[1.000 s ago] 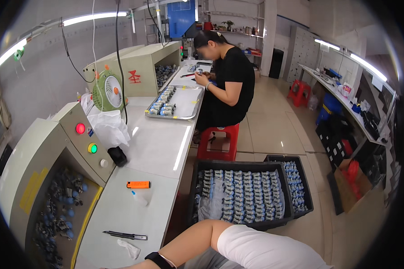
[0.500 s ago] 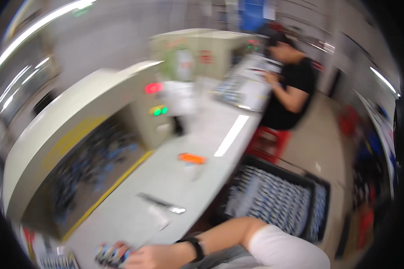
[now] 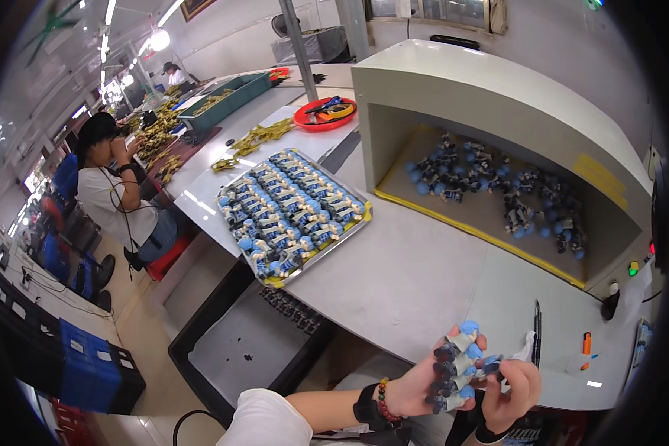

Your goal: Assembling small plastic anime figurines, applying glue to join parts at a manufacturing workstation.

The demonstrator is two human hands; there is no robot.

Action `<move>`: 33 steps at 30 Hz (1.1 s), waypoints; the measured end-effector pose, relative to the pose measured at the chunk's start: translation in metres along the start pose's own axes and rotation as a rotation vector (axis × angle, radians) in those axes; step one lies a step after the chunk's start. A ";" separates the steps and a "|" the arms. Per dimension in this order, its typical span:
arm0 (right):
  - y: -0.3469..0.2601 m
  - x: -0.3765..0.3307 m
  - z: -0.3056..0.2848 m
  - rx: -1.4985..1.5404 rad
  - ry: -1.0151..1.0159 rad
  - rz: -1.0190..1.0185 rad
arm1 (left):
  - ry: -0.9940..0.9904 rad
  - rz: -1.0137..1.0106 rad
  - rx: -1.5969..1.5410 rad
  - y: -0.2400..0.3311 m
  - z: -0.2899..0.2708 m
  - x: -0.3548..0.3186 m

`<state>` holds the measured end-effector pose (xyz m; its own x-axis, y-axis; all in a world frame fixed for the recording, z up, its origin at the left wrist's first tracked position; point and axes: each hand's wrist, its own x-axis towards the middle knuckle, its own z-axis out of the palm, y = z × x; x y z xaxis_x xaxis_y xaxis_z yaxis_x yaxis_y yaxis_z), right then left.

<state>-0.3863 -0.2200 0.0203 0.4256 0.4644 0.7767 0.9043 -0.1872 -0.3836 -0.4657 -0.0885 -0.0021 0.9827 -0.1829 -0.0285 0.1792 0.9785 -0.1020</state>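
At the far left we see a co-worker in a white top [image 3: 104,197], seated at the bench on a red plastic stool [image 3: 172,259]. Below the bench edge lies a black plastic crate [image 3: 184,348], lined with a pale sheet. Above it, on the pale grey bench top [image 3: 416,264], a shallow silver metal tray with yellow tape at its corners [image 3: 323,256] holds close rows of small blue-headed figurines [image 3: 281,202]. Behind the tray sits a round red plastic bowl [image 3: 299,121] containing tools.

Farther right, our left hand [image 3: 412,388], palm up, curls around a short row of blue-headed, grey-bodied figurines [image 3: 457,366], held above the bench's near edge. Beyond, a cream box-shaped cabinet with an open front [image 3: 424,70] shelters a loose heap of similar figurines [image 3: 490,175]. Our right hand [image 3: 514,386], just beside the left, pinches one blue-and-dark figurine [image 3: 489,364] between thumb and fingertips; its finer details are too small to tell. Past it we have a crumpled white tissue [image 3: 528,346], a slender black tool [image 3: 537,334] and a small orange rectangular object [image 3: 587,343].
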 end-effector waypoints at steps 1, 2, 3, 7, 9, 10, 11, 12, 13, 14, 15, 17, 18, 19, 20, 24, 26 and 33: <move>0.000 0.004 0.004 0.062 -0.043 -0.039 | -0.034 -0.023 0.016 0.000 -0.006 -0.002; -0.001 0.006 0.007 0.120 -0.084 -0.077 | -0.067 -0.050 0.032 0.000 -0.009 -0.004; -0.002 0.009 0.007 0.164 -0.116 -0.022 | -0.035 -0.038 0.027 0.001 -0.010 -0.004; -0.003 0.022 0.009 0.163 -0.213 -0.053 | 0.019 0.207 0.295 0.005 0.005 -0.005; -0.003 0.022 0.010 0.210 -0.237 -0.078 | -0.121 0.126 0.249 0.017 -0.005 -0.003; -0.003 0.021 0.012 0.203 -0.234 -0.065 | -0.266 0.056 0.204 0.020 -0.006 -0.002; -0.005 0.019 0.014 0.243 -0.188 -0.026 | -0.115 0.043 0.302 0.024 -0.006 -0.005; -0.005 0.015 0.018 0.269 -0.144 0.026 | -0.142 0.149 0.491 0.028 -0.004 -0.005; -0.004 0.012 0.018 0.280 -0.126 0.070 | -0.039 0.170 0.580 0.032 0.009 -0.003; -0.002 0.012 0.018 0.226 -0.087 0.039 | 0.061 0.189 0.672 0.040 0.024 -0.002; 0.002 0.008 0.019 0.282 -0.085 0.069 | 0.053 0.179 0.671 0.057 0.027 -0.003; 0.014 -0.001 0.014 0.300 -0.070 0.113 | 0.132 0.237 0.818 0.087 0.040 0.009; 0.019 -0.006 0.012 0.332 -0.037 0.177 | 0.226 0.314 0.971 0.100 0.051 0.019; 0.023 -0.011 0.008 0.368 -0.001 0.236 | 0.251 0.342 1.041 0.113 0.061 0.031; 0.026 -0.013 0.006 0.360 0.013 0.245 | 0.281 0.381 1.118 0.126 0.075 0.041; 0.039 -0.025 0.001 0.396 0.041 0.387 | 0.525 0.325 1.461 0.188 0.102 0.088; 0.046 -0.027 0.001 0.396 0.067 0.422 | 0.572 0.232 1.622 0.197 0.105 0.118; 0.050 -0.025 0.001 0.452 -0.030 0.443 | 0.569 0.210 2.573 0.201 0.062 0.207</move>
<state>-0.3515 -0.2405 -0.0185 0.7494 0.4516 0.4842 0.5366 0.0142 -0.8437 -0.2231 0.0762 0.0331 0.9649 0.2613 -0.0274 0.2305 -0.7920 0.5654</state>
